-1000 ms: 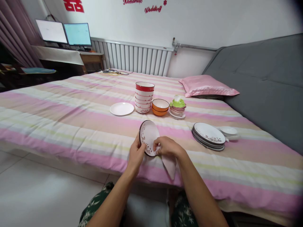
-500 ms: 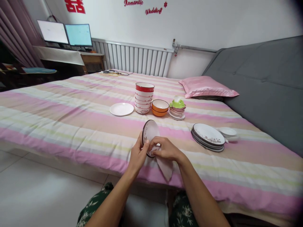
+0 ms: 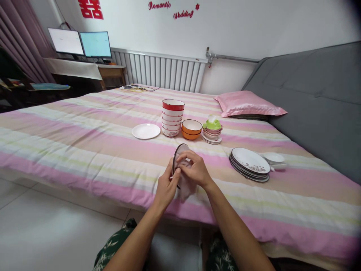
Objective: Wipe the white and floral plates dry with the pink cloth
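My left hand grips the lower left rim of a white plate with a dark edge, its thumb on the front face. The plate stands nearly on edge above the bed's front side. Closed around a pale pink cloth, my right hand presses it to the plate's face, and the cloth's loose end hangs below. Much of the plate is hidden behind my right hand and the cloth.
On the striped bedspread stand a stack of red-and-white bowls, orange bowls, small dishes topped by a green one, a white oval plate, stacked dark-rimmed plates and small white dishes. A pink pillow lies behind.
My right hand has moved up across the plate's face with the cloth. The plate has turned more edge-on to my view, with my left hand still holding it.
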A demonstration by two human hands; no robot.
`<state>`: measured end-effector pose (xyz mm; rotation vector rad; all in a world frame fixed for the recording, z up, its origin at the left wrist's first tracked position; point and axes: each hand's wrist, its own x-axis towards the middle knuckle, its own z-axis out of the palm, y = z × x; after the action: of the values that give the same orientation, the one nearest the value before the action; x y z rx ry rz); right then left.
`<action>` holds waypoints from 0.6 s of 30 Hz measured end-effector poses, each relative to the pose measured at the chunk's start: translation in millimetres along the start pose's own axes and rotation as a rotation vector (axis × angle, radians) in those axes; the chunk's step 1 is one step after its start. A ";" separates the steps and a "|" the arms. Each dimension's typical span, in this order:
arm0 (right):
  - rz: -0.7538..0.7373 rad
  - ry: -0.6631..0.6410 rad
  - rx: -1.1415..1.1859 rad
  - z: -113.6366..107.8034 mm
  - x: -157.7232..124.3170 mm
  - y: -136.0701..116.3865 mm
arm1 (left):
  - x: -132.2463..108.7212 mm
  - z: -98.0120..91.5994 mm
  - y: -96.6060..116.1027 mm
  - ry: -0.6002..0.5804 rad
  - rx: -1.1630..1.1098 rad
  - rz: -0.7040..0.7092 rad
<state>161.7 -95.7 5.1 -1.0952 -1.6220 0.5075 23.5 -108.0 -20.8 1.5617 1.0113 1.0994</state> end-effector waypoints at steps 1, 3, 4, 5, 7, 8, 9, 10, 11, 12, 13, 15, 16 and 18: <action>0.014 0.034 0.004 0.5 0.3 0.8 | -0.2 -0.4 1.2 -0.013 0.003 0.000; 0.034 0.109 0.006 0.8 1.1 2.6 | -0.6 -0.9 3.3 -0.041 0.009 0.009; 0.039 0.149 0.003 0.7 1.7 3.6 | -0.7 -1.0 4.2 -0.052 0.011 0.015; 0.044 0.190 -0.003 0.6 2.5 4.7 | -0.8 -0.9 4.9 -0.062 0.013 0.022; 0.063 0.267 -0.020 0.3 4.3 7.4 | -1.1 -0.5 5.4 -0.079 0.018 0.026; 0.077 0.301 -0.029 0.4 5.2 9.1 | -1.2 -0.2 5.3 -0.085 0.015 0.026; 0.091 0.331 -0.042 0.5 6.1 11.1 | -1.4 0.1 4.9 -0.090 0.010 0.025; 0.106 0.357 -0.057 0.7 6.8 13.4 | -1.5 0.3 4.4 -0.095 0.001 0.023; 0.122 0.380 -0.072 0.9 7.5 16.1 | -1.6 0.4 3.7 -0.098 -0.007 0.021; 0.140 0.399 -0.086 1.2 7.9 19.0 | -1.7 0.4 3.1 -0.098 -0.013 0.018; 0.159 0.413 -0.099 1.4 8.1 22.2 | -1.7 0.2 2.5 -0.097 -0.019 0.015; 0.212 0.418 -0.139 1.6 8.0 29.3 | -1.4 -0.4 1.5 -0.093 -0.023 0.005; 0.238 0.413 -0.163 1.5 7.5 32.9 | -1.1 -0.7 1.2 -0.087 -0.026 0.000; 0.283 0.392 -0.210 1.0 6.1 40.2 | -0.1 -1.4 0.7 -0.075 -0.037 -0.002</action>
<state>176.7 -70.7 -23.2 -1.4910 -1.2016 0.2830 22.2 -108.0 -19.9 1.5608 0.9370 1.0450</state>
